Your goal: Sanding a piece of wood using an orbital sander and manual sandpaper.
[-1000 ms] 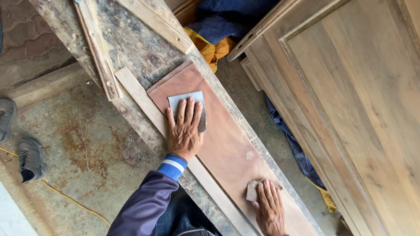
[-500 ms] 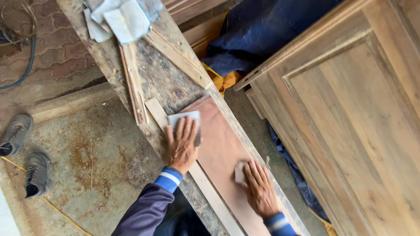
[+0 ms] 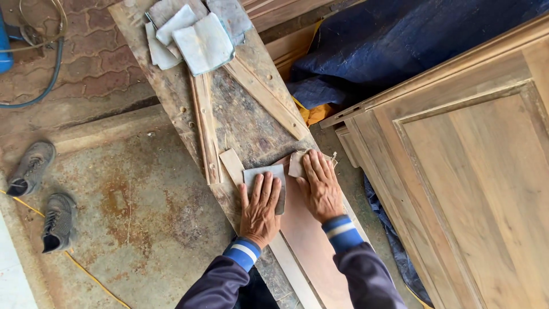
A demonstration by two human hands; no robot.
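A reddish-brown wooden board (image 3: 309, 240) lies lengthwise on a rough, stained workbench plank (image 3: 240, 120). My left hand (image 3: 260, 209) presses flat on a grey sheet of sandpaper (image 3: 269, 173) at the board's far end. My right hand (image 3: 320, 186) lies flat beside it on a smaller, worn piece of sandpaper (image 3: 297, 163) at the board's far right corner. Both hands are side by side, fingers spread forward. A pale wooden strip (image 3: 234, 163) runs along the board's left edge.
Several sandpaper sheets (image 3: 197, 37) are piled at the bench's far end, with thin wood slats (image 3: 206, 123) beside them. A large panelled wooden door (image 3: 474, 183) lies to the right, a blue tarp (image 3: 394, 46) behind it. Two grey shoes (image 3: 46, 189) and a hose (image 3: 46, 74) are on the floor at left.
My right hand slid its sandpaper up the board from the near end to the far corner, beside my left hand. The view has tilted further up the bench.
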